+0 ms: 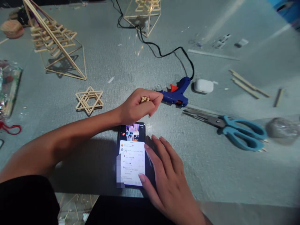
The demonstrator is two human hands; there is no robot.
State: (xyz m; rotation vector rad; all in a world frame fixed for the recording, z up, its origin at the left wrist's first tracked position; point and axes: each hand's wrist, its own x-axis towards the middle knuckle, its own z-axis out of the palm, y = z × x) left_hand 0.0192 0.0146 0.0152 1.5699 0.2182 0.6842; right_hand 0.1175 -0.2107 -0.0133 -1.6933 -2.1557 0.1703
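My left hand [140,104] is closed in a fist above the top of the phone. The pale round ends of several small wooden sticks [145,99] show between its fingers; the rest of them is hidden in the palm. Its knuckles are close to the tip of a blue glue gun [174,95] with an orange trigger. On the table lies a phone [132,162], lit up with a video above a list of comments. My right hand [170,175] is spread open at the phone's right edge, its thumb and index fingertip at the screen. It holds nothing.
Left of my fist lies a star of wooden sticks [89,100]. Stick frames [58,47] stand farther back. Blue-handled scissors [234,129], a white case [203,86] and loose sticks [249,84] lie to the right. A black cord [161,54] runs back from the glue gun.
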